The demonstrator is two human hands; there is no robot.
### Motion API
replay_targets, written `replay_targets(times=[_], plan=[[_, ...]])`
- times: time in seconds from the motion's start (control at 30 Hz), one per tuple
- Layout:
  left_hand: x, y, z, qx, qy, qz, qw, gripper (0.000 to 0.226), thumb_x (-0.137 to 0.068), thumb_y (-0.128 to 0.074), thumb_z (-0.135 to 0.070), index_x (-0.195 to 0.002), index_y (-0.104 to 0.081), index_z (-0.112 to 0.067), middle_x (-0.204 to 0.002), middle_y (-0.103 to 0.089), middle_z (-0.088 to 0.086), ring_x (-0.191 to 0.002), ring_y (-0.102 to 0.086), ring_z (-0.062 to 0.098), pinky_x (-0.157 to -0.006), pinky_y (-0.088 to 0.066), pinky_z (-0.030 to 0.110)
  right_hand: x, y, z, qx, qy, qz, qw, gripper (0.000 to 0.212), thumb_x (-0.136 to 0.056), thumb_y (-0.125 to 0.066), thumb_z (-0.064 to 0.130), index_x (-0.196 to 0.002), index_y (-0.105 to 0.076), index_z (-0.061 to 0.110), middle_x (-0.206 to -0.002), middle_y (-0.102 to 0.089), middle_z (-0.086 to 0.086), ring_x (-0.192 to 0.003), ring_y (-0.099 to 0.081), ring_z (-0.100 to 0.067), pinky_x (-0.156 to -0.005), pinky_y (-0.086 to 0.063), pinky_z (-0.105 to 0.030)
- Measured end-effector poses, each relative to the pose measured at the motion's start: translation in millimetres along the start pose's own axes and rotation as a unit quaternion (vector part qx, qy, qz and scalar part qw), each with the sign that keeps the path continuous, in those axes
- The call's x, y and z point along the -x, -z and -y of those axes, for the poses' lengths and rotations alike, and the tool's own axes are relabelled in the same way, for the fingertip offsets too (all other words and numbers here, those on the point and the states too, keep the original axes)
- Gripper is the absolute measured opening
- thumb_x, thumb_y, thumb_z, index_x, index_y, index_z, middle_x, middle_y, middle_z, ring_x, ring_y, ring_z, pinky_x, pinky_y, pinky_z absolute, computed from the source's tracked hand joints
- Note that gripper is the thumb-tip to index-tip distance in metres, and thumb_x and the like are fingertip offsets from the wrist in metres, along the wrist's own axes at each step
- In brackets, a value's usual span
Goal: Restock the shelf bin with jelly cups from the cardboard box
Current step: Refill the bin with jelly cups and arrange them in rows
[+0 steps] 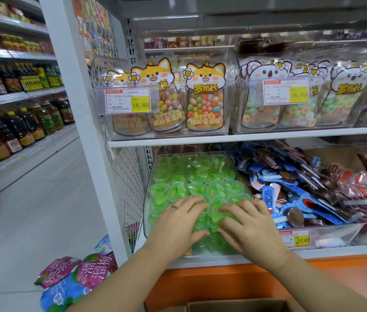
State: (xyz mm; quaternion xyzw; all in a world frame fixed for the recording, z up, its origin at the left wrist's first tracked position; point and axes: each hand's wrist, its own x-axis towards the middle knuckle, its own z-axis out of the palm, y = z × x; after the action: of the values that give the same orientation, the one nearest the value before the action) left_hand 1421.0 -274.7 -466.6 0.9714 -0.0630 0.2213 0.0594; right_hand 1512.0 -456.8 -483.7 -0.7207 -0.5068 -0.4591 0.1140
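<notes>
A clear shelf bin (149, 176) on the lower shelf is heaped with green jelly cups (197, 179). My left hand (178, 224) lies on the front of the heap, fingers spread flat over the cups, a ring on one finger. My right hand (249, 226) lies beside it to the right, fingers slightly bent over the cups. Both press down on the pile; neither visibly grips a cup. The cardboard box (236, 305) shows only its open top edge at the bottom of the view, below my forearms.
A neighbouring bin of blue and red wrapped sweets (301, 188) stands to the right. The shelf above carries clear bins of candy bags (205, 100). Snack bags (76, 278) lie at lower left. An aisle with oil bottles (20, 127) runs left.
</notes>
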Motion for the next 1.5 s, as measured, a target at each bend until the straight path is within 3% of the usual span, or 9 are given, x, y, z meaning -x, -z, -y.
replay_targets(times=[0.13,0.6,0.8,1.0,1.13,1.2,1.33,1.4,1.5], plan=[[0,-1,1,-0.018,-0.006,-0.014,1.0,0.064,-0.074,-0.07,-0.051,-0.131,-0.053,-0.025,-0.135,-0.052,-0.008,-0.123,-0.051,0.016,-0.1,-0.041,0.032,0,-2,-2,-0.02,-0.027,-0.02,0.999,0.013,-0.089,-0.055,0.021,-0.097,-0.065,0.021,-0.096,-0.068,0.009,-0.089,-0.053,-0.017,-0.08,-0.034,-0.033],[2,-2,1,-0.023,-0.015,-0.038,0.999,0.065,-0.068,-0.074,-0.054,-0.123,-0.058,-0.023,-0.126,-0.058,-0.007,-0.112,-0.059,0.016,-0.095,-0.046,0.034,-5,6,-2,-0.039,-0.061,0.002,0.997,0.015,-0.084,-0.06,0.029,-0.091,-0.072,0.024,-0.098,-0.069,0.016,-0.092,-0.053,-0.015,-0.081,-0.032,-0.034],[3,1,-2,-0.021,-0.008,-0.056,0.998,0.059,-0.078,-0.043,-0.065,-0.121,-0.058,-0.027,-0.123,-0.059,-0.011,-0.109,-0.06,0.012,-0.091,-0.048,0.031,-5,13,-1,-0.057,-0.068,0.022,0.996,0.018,-0.084,-0.06,0.036,-0.093,-0.071,0.025,-0.1,-0.069,0.014,-0.092,-0.057,-0.017,-0.081,-0.036,-0.036],[-1,8,-5,0.022,0.013,-0.088,0.996,0.043,-0.087,-0.043,-0.054,-0.117,-0.06,-0.029,-0.118,-0.06,-0.013,-0.107,-0.059,0.01,-0.091,-0.045,0.033,-13,18,-4,-0.089,-0.097,0.018,0.991,0.022,-0.085,-0.059,0.04,-0.094,-0.07,0.024,-0.1,-0.068,0.013,-0.093,-0.055,-0.015,-0.081,-0.037,-0.035],[-26,19,6,0.081,0.094,-0.082,0.989,0.033,-0.092,-0.05,-0.038,-0.122,-0.058,-0.028,-0.124,-0.056,-0.012,-0.113,-0.054,0.011,-0.098,-0.043,0.035,-36,16,-21,-0.12,-0.176,0.008,0.977,0.023,-0.085,-0.055,0.038,-0.094,-0.07,0.024,-0.095,-0.068,0.013,-0.09,-0.055,-0.013,-0.079,-0.032,-0.032],[-47,25,10,0.076,0.135,-0.068,0.986,0.034,-0.093,-0.052,-0.034,-0.127,-0.054,-0.028,-0.128,-0.053,-0.009,-0.116,-0.052,0.014,-0.1,-0.042,0.034,-55,8,-35,-0.116,-0.242,0.04,0.963,0.023,-0.085,-0.055,0.036,-0.1,-0.069,0.025,-0.096,-0.069,0.01,-0.093,-0.057,-0.018,-0.08,-0.029,-0.031],[-93,23,17,0.024,0.232,-0.001,0.972,0.044,-0.092,-0.051,-0.047,-0.128,-0.053,-0.022,-0.119,-0.062,0.006,-0.109,-0.058,0.025,-0.093,-0.045,0.035,-85,-22,-57,-0.076,-0.334,0.22,0.913,0.04,-0.09,-0.055,0.039,-0.127,-0.052,0.024,-0.116,-0.063,-0.002,-0.113,-0.051,-0.026,-0.093,-0.03,-0.036],[-109,16,21,0.009,0.256,0.04,0.966,0.052,-0.087,-0.052,-0.057,-0.128,-0.053,-0.024,-0.114,-0.065,0.009,-0.105,-0.061,0.027,-0.088,-0.049,0.035,-93,-36,-62,-0.078,-0.343,0.269,0.897,0.048,-0.09,-0.054,0.04,-0.133,-0.043,0.022,-0.123,-0.059,-0.005,-0.118,-0.049,-0.027,-0.099,-0.03,-0.039],[-119,9,24,0.039,0.259,0.061,0.963,0.054,-0.084,-0.055,-0.058,-0.131,-0.047,-0.033,-0.126,-0.059,0.004,-0.114,-0.057,0.026,-0.092,-0.047,0.035,-96,-52,-64,-0.081,-0.327,0.291,0.895,0.064,-0.091,-0.052,0.034,-0.146,-0.021,0.029,-0.133,-0.05,-0.008,-0.124,-0.044,-0.03,-0.103,-0.03,-0.043]])
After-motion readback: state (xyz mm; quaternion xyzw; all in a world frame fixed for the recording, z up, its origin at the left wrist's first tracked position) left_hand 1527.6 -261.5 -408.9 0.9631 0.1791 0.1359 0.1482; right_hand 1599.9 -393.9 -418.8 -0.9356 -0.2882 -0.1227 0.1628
